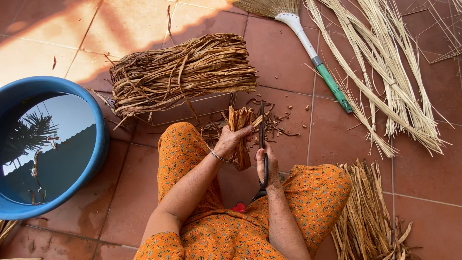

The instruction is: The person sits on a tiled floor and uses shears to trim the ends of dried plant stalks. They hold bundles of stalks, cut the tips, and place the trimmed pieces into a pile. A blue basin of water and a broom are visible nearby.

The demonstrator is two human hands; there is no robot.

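Gripping strip bundle (239,126) upright: left hand (231,142) | right hand (267,166) fisted on scissors (263,149)

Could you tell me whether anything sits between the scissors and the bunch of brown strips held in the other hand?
Nothing visible does. The left hand grips the small bunch of strips upright, and the scissors in the right hand stand right beside its top ends, blades pointing away, with only bare floor tile and small cut scraps behind.

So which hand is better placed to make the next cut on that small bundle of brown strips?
The right hand. It already grips the black scissors, blades pointing up beside the ends of the small bundle of brown strips. The left hand is wrapped around that bundle, holding it upright, so it probably isn't free.
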